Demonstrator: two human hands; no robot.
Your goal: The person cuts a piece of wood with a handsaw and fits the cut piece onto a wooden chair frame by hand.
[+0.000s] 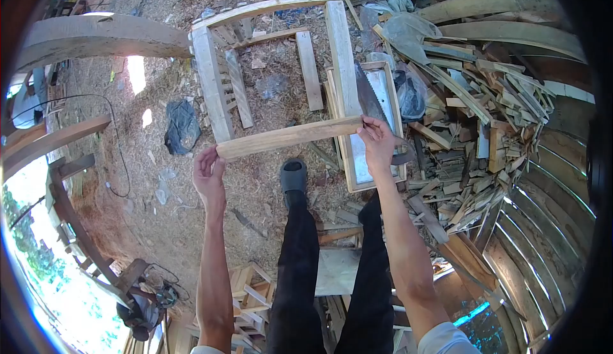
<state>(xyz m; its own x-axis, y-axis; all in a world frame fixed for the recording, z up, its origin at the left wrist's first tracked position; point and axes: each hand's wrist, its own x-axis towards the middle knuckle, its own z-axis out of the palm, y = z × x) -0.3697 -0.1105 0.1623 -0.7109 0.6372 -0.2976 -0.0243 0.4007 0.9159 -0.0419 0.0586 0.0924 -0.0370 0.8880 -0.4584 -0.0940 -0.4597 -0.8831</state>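
A flat wooden board (290, 138) lies crosswise in front of me, spanning the near ends of the two long rails of a wooden chair-like frame (212, 85). My left hand (209, 170) is closed on the board's left end, its fingers curled at the corner. At the opposite end, my right hand (377, 142) pinches the board between thumb and fingers. Just beyond the right hand, a handsaw (369, 95) with a toothed blade rests on a shallow wooden-rimmed frame (348, 162). The saw's handle shows partly beside my right wrist.
Offcuts (504, 108) are heaped along the right side. A black plastic bag (181, 127) lies on the sawdust-covered ground at left. A curved timber (102, 38) reaches in from the upper left. My foot in a grey clog (294, 176) stands below the board.
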